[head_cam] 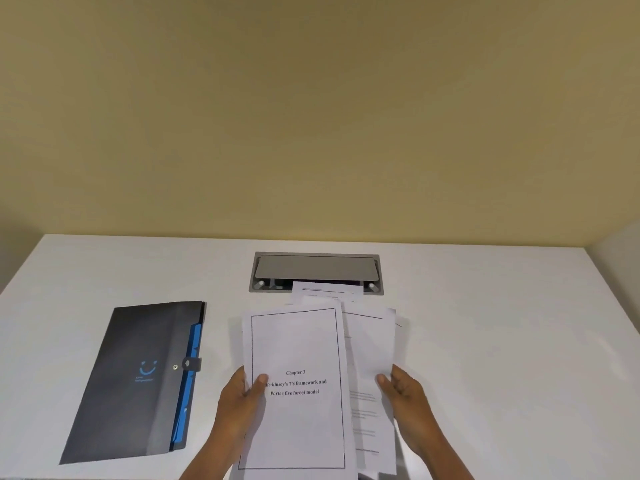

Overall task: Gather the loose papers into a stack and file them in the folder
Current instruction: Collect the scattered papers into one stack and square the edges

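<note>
Several white printed papers (298,344) are fanned unevenly between my hands, lifted above the table's near middle. The top sheet reads "Chapter 3". My left hand (240,396) grips the left edge of the sheets, thumb on top. My right hand (403,389) holds the right edge of the sheets behind, thumb on the paper. One more sheet (325,289) peeks out at the far end of the bundle; whether it is held or lying on the table I cannot tell. A dark grey folder (138,375) with blue tabs and a snap strap lies closed on the left.
The white table (502,341) runs to a beige wall at the back. A grey cable hatch (317,268) is set into the table just beyond the papers. The table's left and right edges slant away at the sides.
</note>
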`<action>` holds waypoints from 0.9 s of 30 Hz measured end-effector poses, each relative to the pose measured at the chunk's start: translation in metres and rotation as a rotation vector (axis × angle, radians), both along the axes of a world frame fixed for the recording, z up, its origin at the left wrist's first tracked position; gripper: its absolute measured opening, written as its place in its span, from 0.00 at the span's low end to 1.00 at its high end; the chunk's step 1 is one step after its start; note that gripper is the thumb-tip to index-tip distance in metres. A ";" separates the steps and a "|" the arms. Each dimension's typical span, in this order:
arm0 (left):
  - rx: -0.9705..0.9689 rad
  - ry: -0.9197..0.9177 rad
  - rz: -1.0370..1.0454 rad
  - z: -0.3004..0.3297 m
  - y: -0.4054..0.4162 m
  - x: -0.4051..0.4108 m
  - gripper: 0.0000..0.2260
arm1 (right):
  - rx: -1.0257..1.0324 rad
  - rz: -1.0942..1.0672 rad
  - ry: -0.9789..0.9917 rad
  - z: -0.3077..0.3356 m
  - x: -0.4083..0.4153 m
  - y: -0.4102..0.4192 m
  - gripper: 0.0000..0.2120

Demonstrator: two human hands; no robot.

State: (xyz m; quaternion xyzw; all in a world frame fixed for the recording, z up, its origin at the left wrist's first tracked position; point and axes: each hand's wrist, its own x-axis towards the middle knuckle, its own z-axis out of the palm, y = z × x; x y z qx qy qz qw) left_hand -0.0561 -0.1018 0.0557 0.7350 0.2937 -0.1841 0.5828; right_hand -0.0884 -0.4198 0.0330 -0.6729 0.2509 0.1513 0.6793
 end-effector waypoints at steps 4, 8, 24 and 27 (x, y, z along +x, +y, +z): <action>-0.031 0.012 -0.014 0.004 -0.001 0.001 0.06 | 0.030 0.141 0.036 0.006 0.002 0.021 0.14; -0.057 0.042 -0.050 0.008 -0.003 -0.001 0.08 | 0.130 0.210 0.066 0.008 0.003 0.036 0.14; 0.075 0.109 -0.047 -0.002 0.016 -0.010 0.32 | -0.451 0.213 0.020 0.003 0.064 0.016 0.18; 0.090 0.118 -0.008 -0.003 0.022 -0.014 0.29 | -0.848 0.426 0.084 0.001 0.079 -0.006 0.48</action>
